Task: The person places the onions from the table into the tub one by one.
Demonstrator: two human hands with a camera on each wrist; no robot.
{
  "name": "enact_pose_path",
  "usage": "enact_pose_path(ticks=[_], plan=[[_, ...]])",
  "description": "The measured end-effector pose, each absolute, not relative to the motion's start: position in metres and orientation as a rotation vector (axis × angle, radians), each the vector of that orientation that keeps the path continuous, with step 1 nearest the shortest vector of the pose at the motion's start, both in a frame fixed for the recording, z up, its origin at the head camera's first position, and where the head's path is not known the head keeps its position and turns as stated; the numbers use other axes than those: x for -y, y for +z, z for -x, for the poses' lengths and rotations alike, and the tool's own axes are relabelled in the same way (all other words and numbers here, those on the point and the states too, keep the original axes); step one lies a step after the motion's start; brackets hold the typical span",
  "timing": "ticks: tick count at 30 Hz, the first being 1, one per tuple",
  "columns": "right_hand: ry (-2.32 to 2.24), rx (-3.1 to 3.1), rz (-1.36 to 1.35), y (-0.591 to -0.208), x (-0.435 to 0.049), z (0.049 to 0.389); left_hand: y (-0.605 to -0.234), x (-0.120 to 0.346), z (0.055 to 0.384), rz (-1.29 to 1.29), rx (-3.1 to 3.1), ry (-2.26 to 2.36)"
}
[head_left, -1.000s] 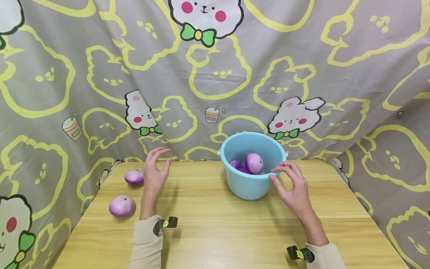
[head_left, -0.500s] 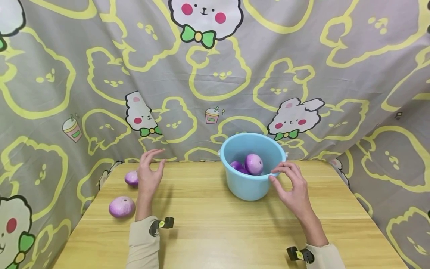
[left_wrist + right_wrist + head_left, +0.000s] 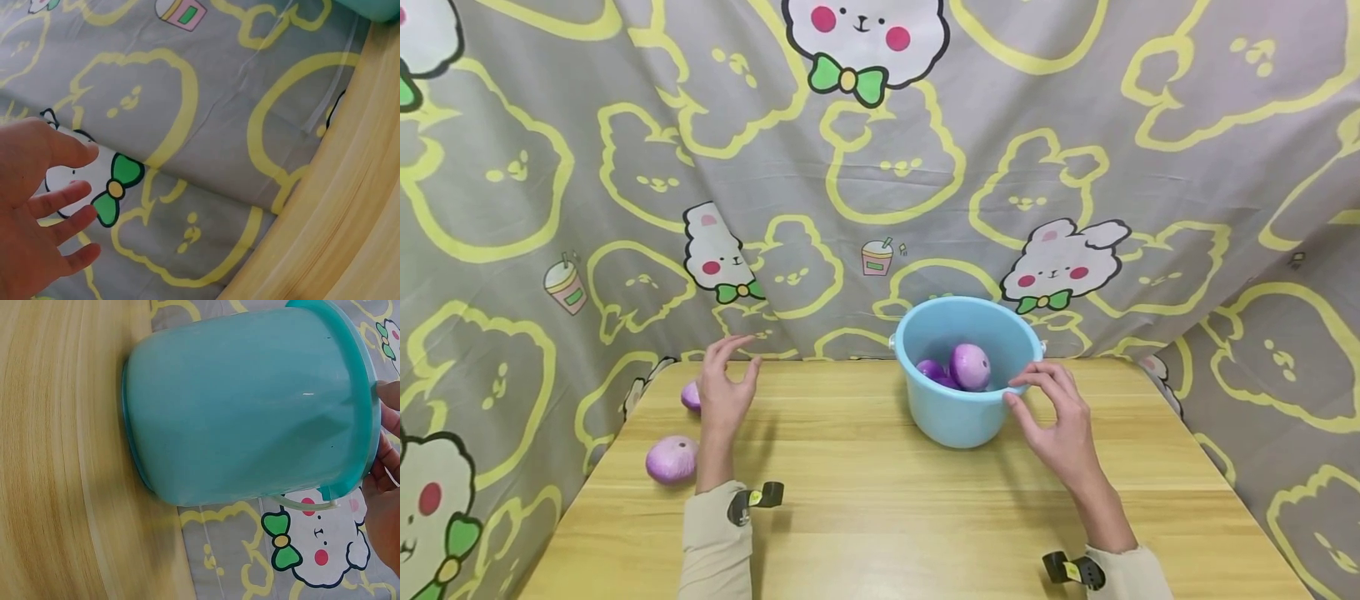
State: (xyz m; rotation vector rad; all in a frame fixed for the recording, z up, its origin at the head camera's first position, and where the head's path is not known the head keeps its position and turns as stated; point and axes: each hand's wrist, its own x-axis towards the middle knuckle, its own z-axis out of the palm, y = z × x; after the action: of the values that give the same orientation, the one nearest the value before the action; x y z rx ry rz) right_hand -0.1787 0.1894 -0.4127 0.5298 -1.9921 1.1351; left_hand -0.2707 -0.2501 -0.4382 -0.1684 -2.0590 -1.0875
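My left hand (image 3: 725, 400) is raised over the left of the table, fingers apart and holding nothing; the left wrist view also shows its fingers (image 3: 72, 222) spread. Partly hidden behind that hand lies a purple onion (image 3: 690, 397). Nearer the front edge sits a second purple onion (image 3: 672, 460). A light blue bucket (image 3: 957, 421) stands upright at the back right. Inside it a purple onion (image 3: 970, 367) rests beside darker purple ones (image 3: 931, 368), partly hidden. My right hand (image 3: 1063, 433) pinches the bucket's near right rim, thumb and fingers seen at the lip in the right wrist view.
The wooden table (image 3: 850, 500) runs back to a grey curtain (image 3: 805, 183) with yellow cartoon outlines, which also hangs at both sides. The bucket's pale handle (image 3: 306, 505) hangs along its side. Small black cameras (image 3: 767, 494) sit on both wrists.
My left hand has moved to the left, toward the far onion, and now covers more of it. The right hand stays at the bucket's rim.
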Motion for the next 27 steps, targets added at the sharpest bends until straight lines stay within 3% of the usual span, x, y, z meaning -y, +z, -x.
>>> enact_pose_path(ticks=[6,13,27], plan=[[1.124,1.971,-0.543,-0.413,-0.189,0.182,-0.439,0.257,0.272,0.131,2.1,-1.062],[1.119,1.943,-0.569,-0.445,-0.209,0.204,-0.445,0.267,0.27,0.015,2.171,-1.033],[1.106,1.944,-0.573,-0.445,-0.208,0.203,-0.459,0.281,0.274,-0.127,2.212,-1.066]])
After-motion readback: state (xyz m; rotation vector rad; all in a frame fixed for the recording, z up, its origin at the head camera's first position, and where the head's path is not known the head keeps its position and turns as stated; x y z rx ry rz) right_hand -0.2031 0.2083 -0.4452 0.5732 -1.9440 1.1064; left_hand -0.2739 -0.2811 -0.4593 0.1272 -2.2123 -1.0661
